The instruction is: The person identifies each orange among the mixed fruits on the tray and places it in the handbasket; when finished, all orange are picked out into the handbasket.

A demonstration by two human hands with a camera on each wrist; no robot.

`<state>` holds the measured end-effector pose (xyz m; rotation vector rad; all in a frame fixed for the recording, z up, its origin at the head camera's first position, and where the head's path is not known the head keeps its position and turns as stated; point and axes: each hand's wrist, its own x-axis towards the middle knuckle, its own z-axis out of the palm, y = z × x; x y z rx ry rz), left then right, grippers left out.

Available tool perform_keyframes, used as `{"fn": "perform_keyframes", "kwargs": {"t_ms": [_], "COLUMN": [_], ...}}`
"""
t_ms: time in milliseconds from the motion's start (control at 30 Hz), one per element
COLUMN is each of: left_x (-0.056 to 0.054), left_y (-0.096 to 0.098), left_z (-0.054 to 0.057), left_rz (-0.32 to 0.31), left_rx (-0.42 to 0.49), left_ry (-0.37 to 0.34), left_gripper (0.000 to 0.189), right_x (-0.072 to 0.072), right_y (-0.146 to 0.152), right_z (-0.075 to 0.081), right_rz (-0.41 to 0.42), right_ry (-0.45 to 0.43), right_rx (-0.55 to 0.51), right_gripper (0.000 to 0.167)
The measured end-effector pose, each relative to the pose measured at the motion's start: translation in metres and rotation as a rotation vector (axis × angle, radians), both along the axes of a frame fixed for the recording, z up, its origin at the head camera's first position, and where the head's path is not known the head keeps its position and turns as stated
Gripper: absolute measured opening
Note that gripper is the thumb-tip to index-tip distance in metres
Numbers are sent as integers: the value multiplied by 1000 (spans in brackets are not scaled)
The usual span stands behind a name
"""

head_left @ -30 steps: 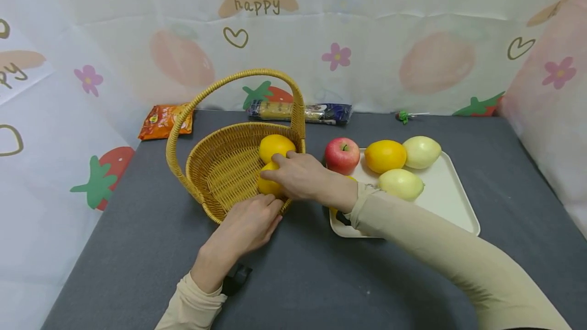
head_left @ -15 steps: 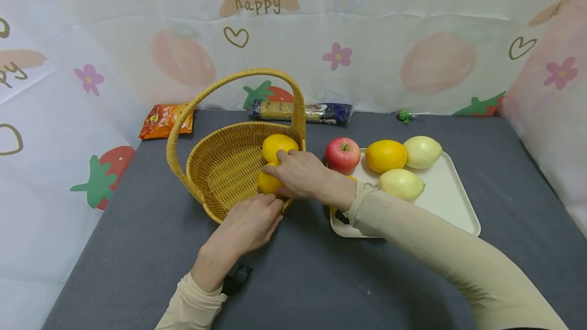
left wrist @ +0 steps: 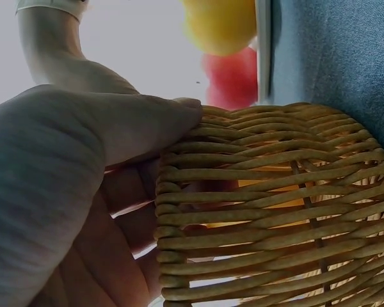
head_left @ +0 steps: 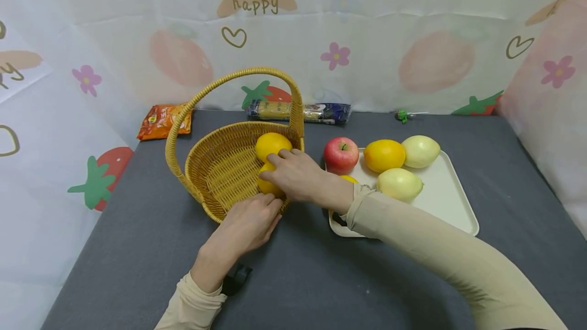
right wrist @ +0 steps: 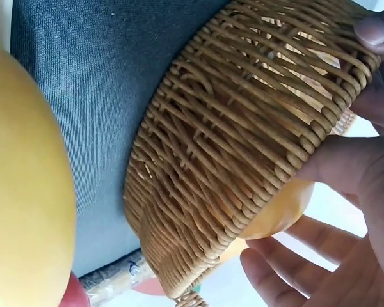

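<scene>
In the head view, the left hand [head_left: 247, 223] grips the near rim of a yellow wicker basket [head_left: 224, 174]. The left wrist view shows its thumb outside the weave and its fingers on the inner side. Inside the basket, at the right end, lie two lemons. My right hand [head_left: 298, 174] reaches over the rim and holds the nearer lemon [head_left: 265, 186], which it partly hides. The farther lemon [head_left: 273, 146] touches or nearly touches its fingertips. From the right wrist, the held lemon [right wrist: 283, 211] shows below the rim, between thumb and fingers.
Right of the basket, a cream tray [head_left: 447, 197] bears a lemon [head_left: 384, 156], two pale green fruits [head_left: 400, 185] and another yellow fruit mostly behind the right arm. A red apple [head_left: 341, 155] sits at its corner. Behind lie an orange packet [head_left: 160, 122], a long wrapped pack [head_left: 325, 113] and a lollipop [head_left: 403, 115].
The right hand shifts slightly right, then back left within the basket. The farther lemon moves a little the same way. The left hand and basket stay put.
</scene>
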<state>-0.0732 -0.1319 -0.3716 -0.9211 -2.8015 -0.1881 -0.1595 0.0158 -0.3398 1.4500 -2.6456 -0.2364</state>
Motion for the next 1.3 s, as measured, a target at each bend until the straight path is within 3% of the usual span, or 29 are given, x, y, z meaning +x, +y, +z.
{"fn": "perform_keyframes", "kwargs": {"t_ms": [367, 633, 900, 1300], "left_x": [1, 1, 1, 0], "left_y": [-1, -1, -1, -1], "left_z": [1, 3, 3, 2], "left_rz": [-15, -17, -17, -21], "left_rx": [2, 0, 8, 12], "left_ry": [12, 1, 2, -1], "left_gripper": [9, 8, 7, 7], "right_x": [-2, -1, -2, -5], "right_y": [0, -1, -1, -2], "right_z": [-1, 0, 1, -4], "right_rz": [-22, -4, -45, -34], "right_ry": [-73, -51, 46, -16], "right_rx": [-26, -1, 15, -47], "right_gripper": [33, 36, 33, 27]}}
